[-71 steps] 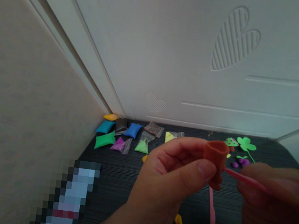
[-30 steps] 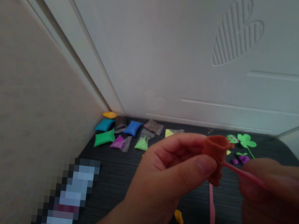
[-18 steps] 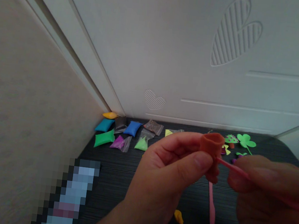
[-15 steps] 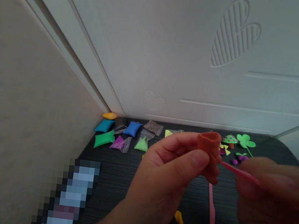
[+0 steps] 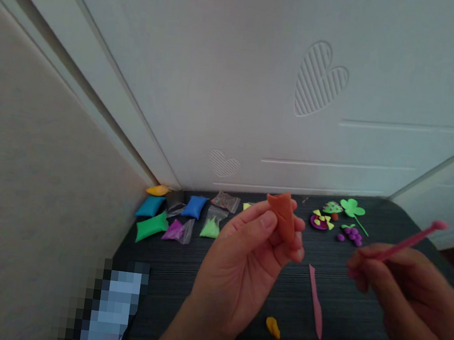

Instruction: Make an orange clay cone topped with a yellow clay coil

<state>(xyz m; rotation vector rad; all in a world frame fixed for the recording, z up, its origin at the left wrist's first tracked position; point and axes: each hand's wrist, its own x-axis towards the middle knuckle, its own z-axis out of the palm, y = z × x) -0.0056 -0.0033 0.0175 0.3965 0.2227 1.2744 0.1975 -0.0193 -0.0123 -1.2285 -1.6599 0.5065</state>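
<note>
My left hand point(image 5: 240, 265) is closed on an orange clay cone point(image 5: 283, 218), pinched between thumb and fingers and held above the dark table point(image 5: 181, 274). My right hand point(image 5: 405, 302) is off to the right, fingers closed on a thin pink modelling stick point(image 5: 408, 241) that points up and right, away from the cone. The two hands are apart.
On the table lie a second pink tool point(image 5: 315, 302), a small yellow clay lump point(image 5: 273, 327), several coloured clay bags point(image 5: 182, 214) at the back left, and finished clay shapes: a purple plate point(image 5: 320, 221), a green clover point(image 5: 352, 208), purple grapes point(image 5: 350, 236). A white panelled wall stands behind.
The right hand pulled the pink stick off the cone and swung it up to the right. The left hand turned the cone and drew it left. The view tilted down.
</note>
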